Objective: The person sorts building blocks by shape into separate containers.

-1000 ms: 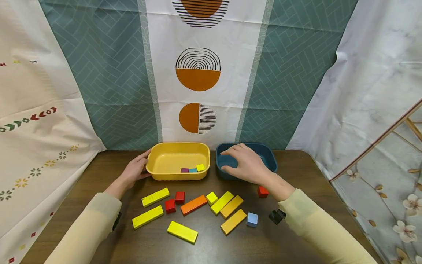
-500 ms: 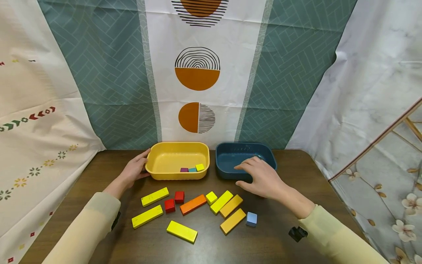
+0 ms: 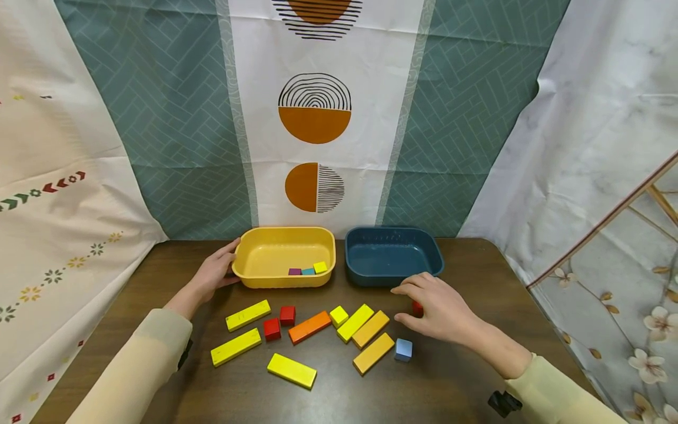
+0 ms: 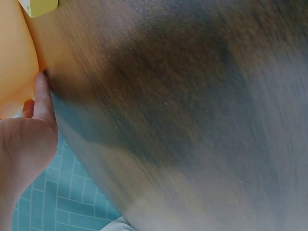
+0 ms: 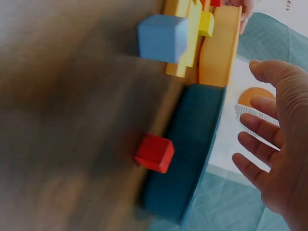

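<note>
My left hand (image 3: 214,272) rests against the left end of a yellow plastic bin (image 3: 286,281), fingers fairly straight along its outer wall. In the left wrist view one straight finger touches the bin's side (image 4: 14,62). Three small cubes lie inside: purple (image 3: 295,272), teal (image 3: 308,272) and yellow (image 3: 320,268). My right hand (image 3: 442,309) hovers with spread fingers near a red cube (image 3: 418,308), which it partly hides. The right wrist view shows that red cube (image 5: 155,153) apart from the fingers, in front of the dark blue bin (image 5: 190,144).
Yellow blocks (image 3: 292,371), an orange block (image 3: 309,327), amber blocks (image 3: 374,353), two red cubes (image 3: 272,329), a yellow cube (image 3: 339,317) and a light blue cube (image 3: 404,350) lie on the wooden table (image 3: 212,400). Fabric (image 3: 196,118) hangs behind.
My right hand has moved from over the blue bin toward the right and nearer me, to the red cube. The left hand stays against the yellow bin.
</note>
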`<control>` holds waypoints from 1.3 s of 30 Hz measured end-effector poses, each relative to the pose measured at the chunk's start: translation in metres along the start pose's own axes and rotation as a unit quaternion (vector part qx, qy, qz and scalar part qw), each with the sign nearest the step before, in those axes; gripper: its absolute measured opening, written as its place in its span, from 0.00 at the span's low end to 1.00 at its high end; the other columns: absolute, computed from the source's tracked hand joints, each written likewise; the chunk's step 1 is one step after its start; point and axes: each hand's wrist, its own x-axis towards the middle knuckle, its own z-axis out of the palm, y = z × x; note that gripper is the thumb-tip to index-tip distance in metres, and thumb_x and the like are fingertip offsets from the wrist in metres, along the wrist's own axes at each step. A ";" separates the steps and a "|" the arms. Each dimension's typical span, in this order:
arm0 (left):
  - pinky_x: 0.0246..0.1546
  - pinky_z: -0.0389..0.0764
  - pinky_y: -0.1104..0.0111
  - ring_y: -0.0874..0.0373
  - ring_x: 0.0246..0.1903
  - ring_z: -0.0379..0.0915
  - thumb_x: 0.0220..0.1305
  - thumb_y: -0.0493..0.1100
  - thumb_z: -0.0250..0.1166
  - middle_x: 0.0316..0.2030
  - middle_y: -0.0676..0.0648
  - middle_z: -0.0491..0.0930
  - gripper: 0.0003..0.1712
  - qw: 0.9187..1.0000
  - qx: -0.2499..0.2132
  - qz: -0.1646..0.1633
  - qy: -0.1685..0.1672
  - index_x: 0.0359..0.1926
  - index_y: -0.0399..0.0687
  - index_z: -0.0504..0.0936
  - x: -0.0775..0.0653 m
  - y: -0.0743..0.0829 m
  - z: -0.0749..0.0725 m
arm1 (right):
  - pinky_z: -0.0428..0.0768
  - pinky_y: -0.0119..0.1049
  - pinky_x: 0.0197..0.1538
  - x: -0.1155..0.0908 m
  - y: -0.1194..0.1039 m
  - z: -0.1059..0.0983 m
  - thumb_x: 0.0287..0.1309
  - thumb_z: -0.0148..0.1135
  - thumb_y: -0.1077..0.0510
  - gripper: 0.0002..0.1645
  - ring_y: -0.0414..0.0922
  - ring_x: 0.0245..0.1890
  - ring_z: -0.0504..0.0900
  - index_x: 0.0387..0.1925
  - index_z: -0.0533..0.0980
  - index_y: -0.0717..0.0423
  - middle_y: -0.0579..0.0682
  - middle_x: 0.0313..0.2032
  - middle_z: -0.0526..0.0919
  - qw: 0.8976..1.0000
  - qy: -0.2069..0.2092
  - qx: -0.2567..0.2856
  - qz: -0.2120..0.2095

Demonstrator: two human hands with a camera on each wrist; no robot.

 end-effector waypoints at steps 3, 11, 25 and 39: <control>0.59 0.78 0.50 0.45 0.61 0.70 0.81 0.48 0.43 0.80 0.40 0.48 0.34 1.000 0.001 -0.001 0.001 0.83 0.60 0.48 0.000 -0.001 0.000 | 0.79 0.40 0.46 -0.009 0.001 0.004 0.55 0.74 0.37 0.28 0.39 0.45 0.74 0.54 0.83 0.43 0.36 0.47 0.81 1.000 -0.006 -0.002 -0.002; 0.60 0.77 0.50 0.42 0.63 0.68 0.81 0.48 0.42 0.80 0.40 0.47 0.34 1.000 0.004 -0.005 0.001 0.83 0.60 0.47 0.001 -0.002 -0.001 | 0.80 0.43 0.50 -0.029 0.002 0.017 0.53 0.75 0.37 0.28 0.40 0.48 0.76 0.52 0.85 0.45 0.37 0.47 0.82 1.000 -0.017 -0.007 0.001; 0.60 0.76 0.49 0.43 0.63 0.68 0.81 0.48 0.42 0.80 0.40 0.47 0.34 1.000 0.003 -0.007 0.003 0.83 0.61 0.47 0.000 0.001 0.001 | 0.78 0.44 0.51 -0.054 0.001 0.038 0.51 0.75 0.34 0.25 0.37 0.45 0.74 0.46 0.85 0.41 0.33 0.44 0.81 0.999 -0.040 0.006 0.012; 0.60 0.76 0.49 0.43 0.64 0.68 0.81 0.47 0.43 0.80 0.41 0.47 0.34 1.000 0.001 0.001 -0.002 0.83 0.61 0.47 -0.001 0.001 0.000 | 0.78 0.44 0.50 -0.059 -0.002 0.046 0.51 0.74 0.32 0.24 0.37 0.45 0.73 0.44 0.83 0.39 0.31 0.43 0.80 0.997 -0.063 0.013 0.039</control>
